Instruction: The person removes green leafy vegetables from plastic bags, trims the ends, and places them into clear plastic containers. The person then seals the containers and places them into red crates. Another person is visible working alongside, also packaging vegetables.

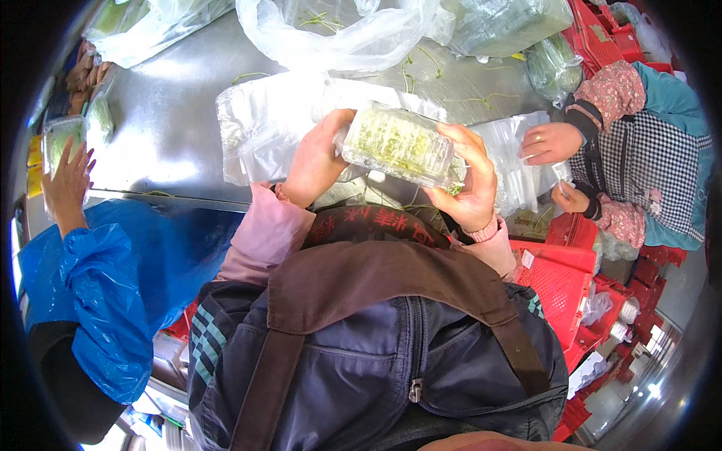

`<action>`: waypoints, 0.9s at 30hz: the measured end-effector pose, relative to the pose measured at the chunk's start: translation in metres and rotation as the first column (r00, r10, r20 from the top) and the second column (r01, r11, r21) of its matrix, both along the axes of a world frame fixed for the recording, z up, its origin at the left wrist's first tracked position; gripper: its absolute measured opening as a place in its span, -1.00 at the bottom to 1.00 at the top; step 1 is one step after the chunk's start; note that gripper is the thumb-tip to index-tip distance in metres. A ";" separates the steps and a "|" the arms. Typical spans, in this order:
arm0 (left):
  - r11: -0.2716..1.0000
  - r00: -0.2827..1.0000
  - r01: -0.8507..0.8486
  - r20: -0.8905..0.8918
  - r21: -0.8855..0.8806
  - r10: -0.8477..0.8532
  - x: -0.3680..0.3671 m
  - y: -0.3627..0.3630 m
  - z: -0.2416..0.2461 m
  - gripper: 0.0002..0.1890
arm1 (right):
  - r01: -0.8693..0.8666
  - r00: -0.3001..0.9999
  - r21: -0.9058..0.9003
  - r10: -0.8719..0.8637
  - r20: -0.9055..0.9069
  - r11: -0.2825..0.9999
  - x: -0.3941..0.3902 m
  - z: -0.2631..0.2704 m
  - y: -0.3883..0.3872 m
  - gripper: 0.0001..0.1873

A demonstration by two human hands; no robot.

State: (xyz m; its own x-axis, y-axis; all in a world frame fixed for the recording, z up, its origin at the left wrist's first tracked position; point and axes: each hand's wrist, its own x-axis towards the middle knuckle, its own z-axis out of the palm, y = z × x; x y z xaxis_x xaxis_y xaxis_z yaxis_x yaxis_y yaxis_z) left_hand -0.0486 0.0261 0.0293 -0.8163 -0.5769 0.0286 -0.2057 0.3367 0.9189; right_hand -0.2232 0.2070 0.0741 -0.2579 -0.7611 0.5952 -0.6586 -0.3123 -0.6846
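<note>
Between my two hands is a clear plastic box (397,147) packed with pale green sprouts, held above the near edge of the metal table (192,107). My left hand (320,160) grips its left end, and my right hand (471,169) its right end, with fingers along the top and thumb below. A few sprout stems poke out at the box's lower right corner. Behind and left of the box lies a stack of clear plastic bags (262,124). More flat clear bags (510,163) lie to the right, by a co-worker's hands.
A co-worker's hand (551,142) rests near the right-hand bags. At left, another person's hand (66,180) is beside a filled clear box (63,141). Large plastic bags (338,48) lie at the back. Red plastic crates (555,276) stand at right. Loose sprouts (485,102) are scattered about.
</note>
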 end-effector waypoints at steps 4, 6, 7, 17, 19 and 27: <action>0.996 1.000 0.006 -0.010 -0.085 -0.007 0.004 -0.006 0.007 -0.53 | -0.051 0.996 0.027 0.048 0.078 0.998 0.001 -0.007 0.004 -0.26; 0.993 1.000 0.009 -0.001 -0.117 -0.009 0.007 -0.007 0.011 -0.55 | -0.055 0.992 0.036 0.051 0.118 0.998 0.001 -0.009 0.005 -0.26; 0.991 1.000 0.008 0.010 -0.136 -0.006 0.009 -0.007 0.014 -0.55 | -0.072 0.990 0.026 0.068 0.125 0.997 0.001 -0.009 0.005 -0.26; 0.979 0.994 -0.062 -0.074 0.196 0.078 0.021 -0.016 0.008 -0.66 | 0.190 0.760 0.267 -0.314 0.569 0.945 0.004 -0.035 0.002 -0.35; 0.974 0.989 -0.129 -0.051 0.183 0.141 0.024 -0.020 0.004 -0.76 | 0.134 0.576 0.379 -0.383 0.722 0.916 -0.004 -0.050 0.004 -0.42; 0.969 0.924 0.209 0.298 0.130 -0.239 0.031 0.004 -0.027 -0.71 | -0.015 0.245 0.559 -0.539 0.806 0.829 -0.017 -0.085 0.020 -0.55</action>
